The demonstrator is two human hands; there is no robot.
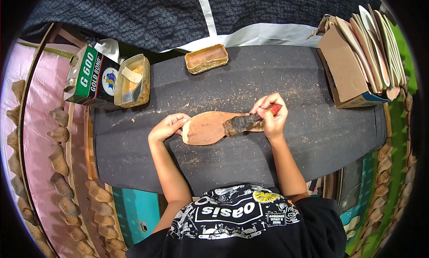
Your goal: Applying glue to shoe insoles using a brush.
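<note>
A tan shoe insole [205, 127] lies across the middle of the dark table, its wide end to the left and its narrow end to the right. My left hand [167, 127] pinches the rim of the wide end between thumb and fingers. In my right hand [271, 116] is a brush [241, 123] with a red handle end and a dark, crusted body. Its tip rests on or just over the insole near the middle. The brush and my fingers cover part of the narrow end.
A green and black metal can [92, 77] stands at the left, beside a crusted tray [146, 86] holding flat scrapers. A small yellowish tray [207, 59] sits at the back. At right, a cardboard box [344, 68] holds several upright insoles. Wooden shoe lasts [62, 186] line racks on both sides.
</note>
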